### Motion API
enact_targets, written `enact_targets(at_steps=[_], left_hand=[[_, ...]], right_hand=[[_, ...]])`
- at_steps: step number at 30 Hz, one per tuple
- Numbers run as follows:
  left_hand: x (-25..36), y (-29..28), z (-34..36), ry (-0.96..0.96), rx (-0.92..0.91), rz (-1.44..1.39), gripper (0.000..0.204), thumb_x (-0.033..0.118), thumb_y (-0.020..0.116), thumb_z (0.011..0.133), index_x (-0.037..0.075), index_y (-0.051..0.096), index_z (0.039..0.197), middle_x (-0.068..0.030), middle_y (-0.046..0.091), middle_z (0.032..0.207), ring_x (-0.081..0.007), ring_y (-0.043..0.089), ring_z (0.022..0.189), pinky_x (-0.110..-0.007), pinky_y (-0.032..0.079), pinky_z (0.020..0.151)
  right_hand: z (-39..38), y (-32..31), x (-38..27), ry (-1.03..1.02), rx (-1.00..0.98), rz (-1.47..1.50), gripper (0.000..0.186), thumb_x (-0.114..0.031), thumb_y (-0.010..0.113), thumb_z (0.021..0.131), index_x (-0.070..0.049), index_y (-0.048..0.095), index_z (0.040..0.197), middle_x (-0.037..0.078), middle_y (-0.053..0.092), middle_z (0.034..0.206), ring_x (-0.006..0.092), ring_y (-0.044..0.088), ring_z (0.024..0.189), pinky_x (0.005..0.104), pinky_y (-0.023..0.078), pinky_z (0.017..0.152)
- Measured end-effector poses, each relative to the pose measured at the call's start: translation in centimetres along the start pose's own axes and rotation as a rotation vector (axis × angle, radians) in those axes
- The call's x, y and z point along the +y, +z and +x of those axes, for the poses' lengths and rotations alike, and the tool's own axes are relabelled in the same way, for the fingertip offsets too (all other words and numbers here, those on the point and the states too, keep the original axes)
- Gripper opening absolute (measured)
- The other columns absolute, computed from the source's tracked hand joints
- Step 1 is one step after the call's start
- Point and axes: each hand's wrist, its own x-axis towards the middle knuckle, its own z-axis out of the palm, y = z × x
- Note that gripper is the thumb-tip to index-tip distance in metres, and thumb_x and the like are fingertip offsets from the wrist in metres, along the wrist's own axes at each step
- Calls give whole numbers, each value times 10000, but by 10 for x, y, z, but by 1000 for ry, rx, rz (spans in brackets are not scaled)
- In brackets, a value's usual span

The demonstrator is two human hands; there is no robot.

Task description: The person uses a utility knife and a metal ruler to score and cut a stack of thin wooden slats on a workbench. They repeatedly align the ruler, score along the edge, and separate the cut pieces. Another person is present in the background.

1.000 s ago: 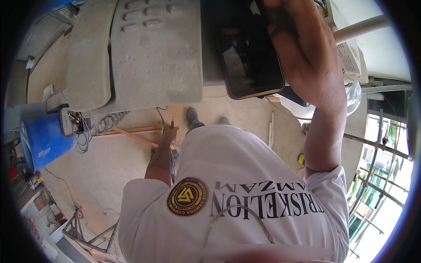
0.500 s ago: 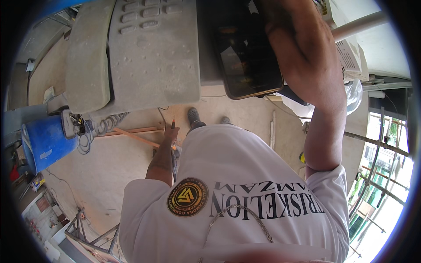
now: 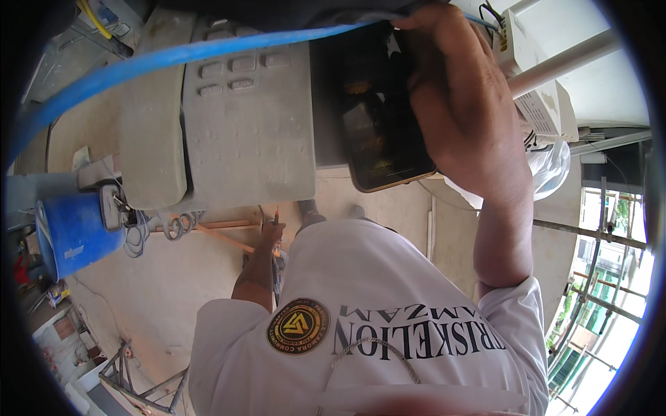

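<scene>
My right hand (image 3: 458,111) grips a black smartphone (image 3: 378,118) with a dark screen, beside a dusty grey desk telephone (image 3: 250,132) with raised buttons and a handset on its left side. A blue cable (image 3: 104,83) crosses over the telephone's top, close to the smartphone's upper end. My left hand (image 3: 272,229) hangs lower, near my white shirt, closed round a thin orange pencil-like item (image 3: 277,211); its exact kind is too small to tell.
A blue barrel (image 3: 76,236) and coiled cords (image 3: 177,225) are at left. Wooden strips (image 3: 215,225) lie on the floor (image 3: 152,291). A white plastic casing (image 3: 531,104), a pipe (image 3: 562,62) and plastic sheet (image 3: 548,173) stand at right, with scaffolding (image 3: 596,236) beyond.
The desk telephone, the smartphone and my right hand sit lower in the picture. The blue cable now stretches across the top. Both hands keep their hold.
</scene>
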Motion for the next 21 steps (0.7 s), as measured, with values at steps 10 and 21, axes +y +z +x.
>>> enact_targets(at_steps=[10, 21], left_hand=[[24, -7, -14, -39, -45, -17, 244, 283, 705, 997, 74, 599, 1067, -27, 481, 652, -156, 470, 513, -363, 391, 482], [22, -4, -7, -54, -50, 52, 267, 284, 716, 990, 61, 622, 1103, -41, 493, 647, -177, 488, 507, -387, 420, 480]], right_hand=[[-2, 2, 6, 54, -8, -3, 567, 60, 540, 839, -87, 550, 1387, 190, 620, 1285, 415, 589, 1234, 469, 444, 1080], [0, 2, 5, 50, -22, -9, 591, 61, 531, 825, -57, 538, 1404, 179, 619, 1311, 401, 570, 1270, 484, 395, 1130]])
